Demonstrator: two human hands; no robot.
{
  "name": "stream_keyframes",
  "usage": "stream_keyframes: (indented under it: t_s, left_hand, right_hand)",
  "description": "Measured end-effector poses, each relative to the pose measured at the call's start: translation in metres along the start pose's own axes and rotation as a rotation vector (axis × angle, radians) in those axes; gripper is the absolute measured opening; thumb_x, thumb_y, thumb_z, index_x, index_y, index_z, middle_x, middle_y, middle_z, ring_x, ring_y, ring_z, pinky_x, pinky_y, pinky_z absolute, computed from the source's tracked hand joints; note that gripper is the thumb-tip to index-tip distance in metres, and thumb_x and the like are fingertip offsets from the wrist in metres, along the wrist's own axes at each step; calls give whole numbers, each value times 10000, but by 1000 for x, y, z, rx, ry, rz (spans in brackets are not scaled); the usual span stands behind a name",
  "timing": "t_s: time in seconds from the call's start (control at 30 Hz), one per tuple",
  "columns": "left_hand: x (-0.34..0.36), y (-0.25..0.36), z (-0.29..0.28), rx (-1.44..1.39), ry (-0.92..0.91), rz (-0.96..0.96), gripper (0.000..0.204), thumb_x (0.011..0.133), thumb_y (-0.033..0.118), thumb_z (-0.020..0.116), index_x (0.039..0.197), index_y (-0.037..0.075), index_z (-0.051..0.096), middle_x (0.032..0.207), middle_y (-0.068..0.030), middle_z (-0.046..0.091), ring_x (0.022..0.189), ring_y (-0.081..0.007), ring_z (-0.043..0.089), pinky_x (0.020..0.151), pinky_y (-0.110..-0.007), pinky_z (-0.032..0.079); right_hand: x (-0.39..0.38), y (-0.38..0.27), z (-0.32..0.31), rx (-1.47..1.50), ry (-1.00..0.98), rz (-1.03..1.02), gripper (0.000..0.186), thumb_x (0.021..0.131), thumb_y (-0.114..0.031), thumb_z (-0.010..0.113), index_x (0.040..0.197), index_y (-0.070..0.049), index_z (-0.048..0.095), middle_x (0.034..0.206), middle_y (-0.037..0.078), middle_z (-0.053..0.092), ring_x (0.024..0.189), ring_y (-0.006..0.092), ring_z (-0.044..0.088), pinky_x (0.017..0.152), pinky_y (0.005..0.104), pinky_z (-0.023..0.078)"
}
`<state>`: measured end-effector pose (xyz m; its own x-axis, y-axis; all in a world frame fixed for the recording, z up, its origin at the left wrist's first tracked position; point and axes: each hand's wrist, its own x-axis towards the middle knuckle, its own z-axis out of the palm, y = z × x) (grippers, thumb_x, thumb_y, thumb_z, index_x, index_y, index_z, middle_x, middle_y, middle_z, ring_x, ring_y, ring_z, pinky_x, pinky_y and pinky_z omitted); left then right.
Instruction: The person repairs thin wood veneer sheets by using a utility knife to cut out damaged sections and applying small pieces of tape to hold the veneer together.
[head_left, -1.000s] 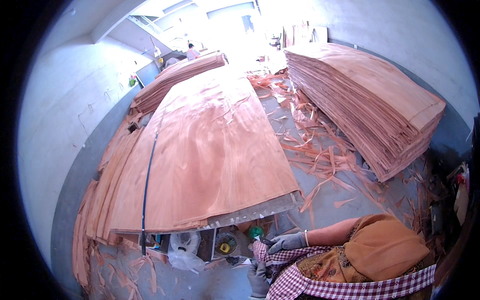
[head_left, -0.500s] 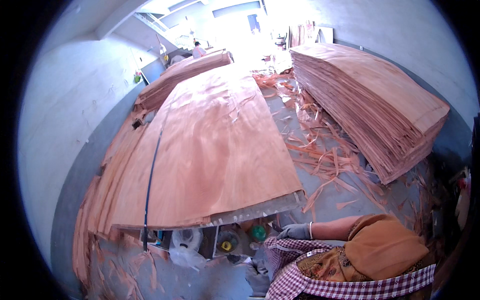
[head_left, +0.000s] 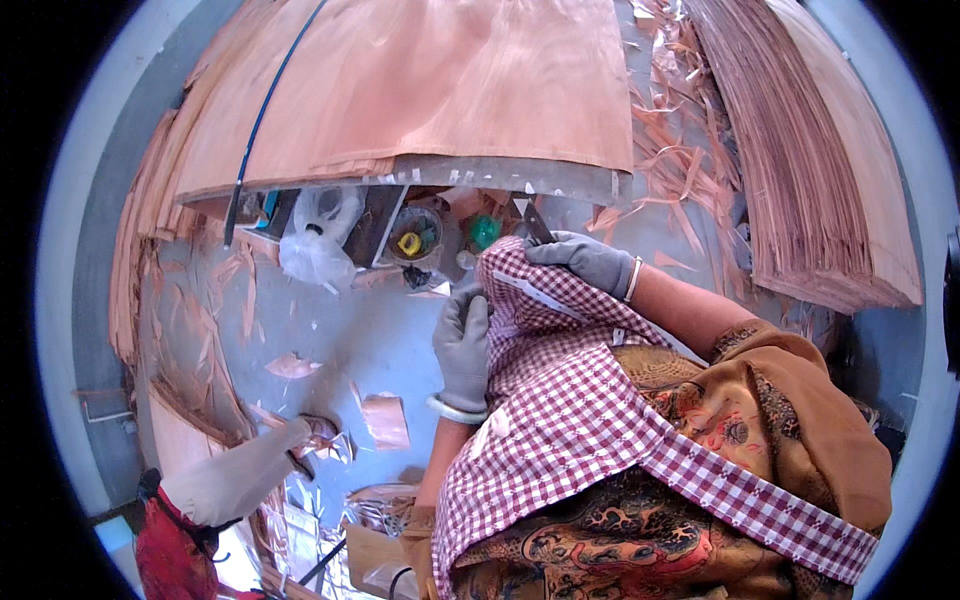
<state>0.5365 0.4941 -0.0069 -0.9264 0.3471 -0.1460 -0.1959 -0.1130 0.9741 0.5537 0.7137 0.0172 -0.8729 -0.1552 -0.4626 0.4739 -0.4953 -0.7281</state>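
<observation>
My right hand (head_left: 588, 262), in a grey glove, is closed around a dark, flat-bladed knife (head_left: 537, 222) whose blade points up and away, just short of the table's near edge. Beneath it lies my purple-and-white checked apron (head_left: 540, 395), bunched at its far end. To the left, my left hand (head_left: 462, 348), also gloved in grey, has its fingers curled in beside the apron's edge. What lies inside those fingers, if anything, is hidden. A large sheet of reddish wood veneer (head_left: 420, 90) covers the table in front of both hands.
A tall veneer stack (head_left: 800, 150) stands at the right, with torn strips (head_left: 685, 165) on the floor beside it. Under the table sit a basin (head_left: 415, 235), a green ball-like object (head_left: 485, 232) and a clear plastic bag (head_left: 318, 258). Lower left, another person's red garment (head_left: 175, 550) shows.
The view has tipped down toward my lap. Both hands now appear higher in the picture. My left hand, low and partly cut off before, now shows fully with curled fingers.
</observation>
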Motion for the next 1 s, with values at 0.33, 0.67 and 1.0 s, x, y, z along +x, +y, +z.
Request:
stream_keyframes:
  t_s: [0.33, 0.67, 1.0]
  left_hand:
    - [2, -14, 10, -29, 45, 20, 161, 871, 89, 641, 991, -3, 587, 925, -30, 609, 829, -101, 553, 752, -243, 459]
    - [-3, -4, 11, 490, -20, 278, 91, 873, 72, 602, 872, 6, 541, 754, -53, 555, 688, -112, 495, 636, -259, 424]
    - [-11, 35, 0, -139, -9, -149, 88, 926, 115, 525, 873, 45, 524, 728, 8, 493, 651, -86, 467, 608, -245, 417]
  right_hand:
    - [3, 5, 5, -46, -134, 80, 230, 901, -129, 580, 1097, -11, 594, 964, 18, 632, 828, 79, 597, 737, 222, 493]
    - [18, 25, -17, -213, -61, 48, 169, 907, -144, 580, 1012, -15, 613, 910, -10, 607, 808, 65, 551, 718, 235, 464]
    - [14, 54, -102, -1277, 373, -126, 180, 848, -153, 552, 976, -26, 547, 900, 281, 593, 840, 440, 571, 716, 427, 462]
